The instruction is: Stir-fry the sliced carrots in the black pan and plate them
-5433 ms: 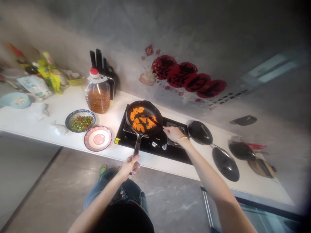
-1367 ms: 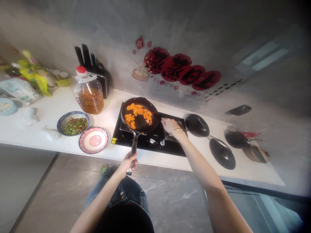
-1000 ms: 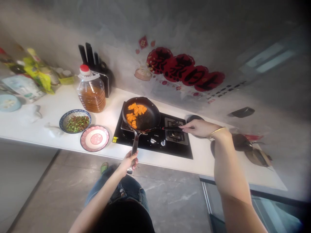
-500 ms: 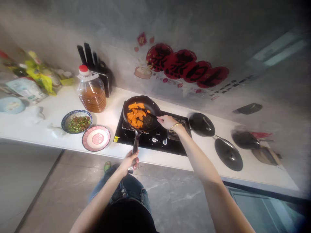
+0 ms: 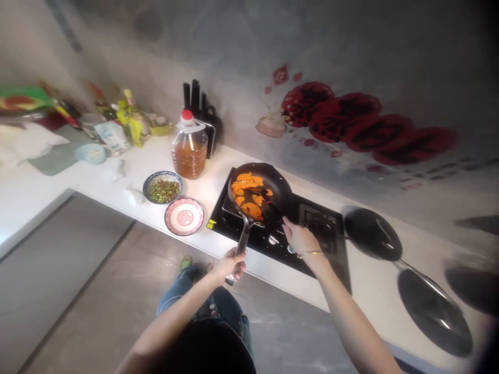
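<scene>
Pan (image 5: 281, 188): one; bowl (image 5: 172, 175): one; plate (image 5: 184, 216): one.

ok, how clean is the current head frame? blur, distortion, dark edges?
Head view: motion blur smears the red wall decal and the lids at right; the centre is sharper, the pan with orange slices reads fine, as do the left hand on its handle and the right hand with a dark utensil. Wide-angle stretch skews the counter; corners fall dark, no strong glare.
</scene>
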